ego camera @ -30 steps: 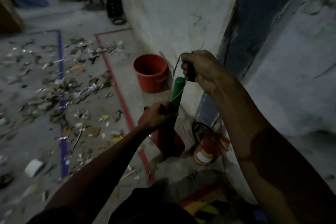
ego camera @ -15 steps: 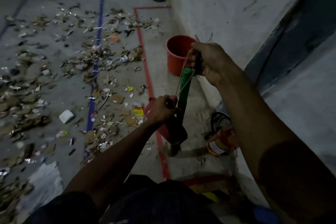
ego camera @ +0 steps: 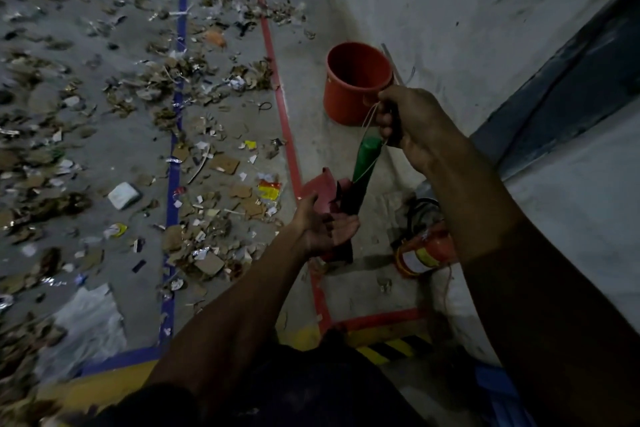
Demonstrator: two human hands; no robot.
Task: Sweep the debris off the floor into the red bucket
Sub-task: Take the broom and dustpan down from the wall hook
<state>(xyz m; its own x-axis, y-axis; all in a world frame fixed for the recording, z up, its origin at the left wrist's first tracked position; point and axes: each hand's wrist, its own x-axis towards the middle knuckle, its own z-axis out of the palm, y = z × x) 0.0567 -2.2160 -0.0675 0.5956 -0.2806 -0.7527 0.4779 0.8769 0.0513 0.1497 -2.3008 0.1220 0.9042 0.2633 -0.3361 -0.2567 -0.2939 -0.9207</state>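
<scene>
Largest, we see debris (ego camera: 145, 135) strewn across the floor (ego camera: 311, 156), left of the red bucket (ego camera: 356, 83) standing by the wall. Nearer us than the bucket, our right hand (ego camera: 412, 125) grips the green-handled broom (ego camera: 363, 166); our left hand (ego camera: 325, 222) spreads relaxed fingers, holding nothing.

Right hand (ego camera: 412, 121) grips dark handle above green-capped stick (ego camera: 365, 163), thin string looped there. Left hand (ego camera: 325, 227) open, palm up, beside red dustpan (ego camera: 320, 189). Red bucket (ego camera: 353, 83) upright by wall (ego camera: 450, 10). Debris (ego camera: 156, 107) strewn over floor (ego camera: 311, 135), across blue line (ego camera: 176, 121) and red line (ego camera: 284, 114).
</scene>
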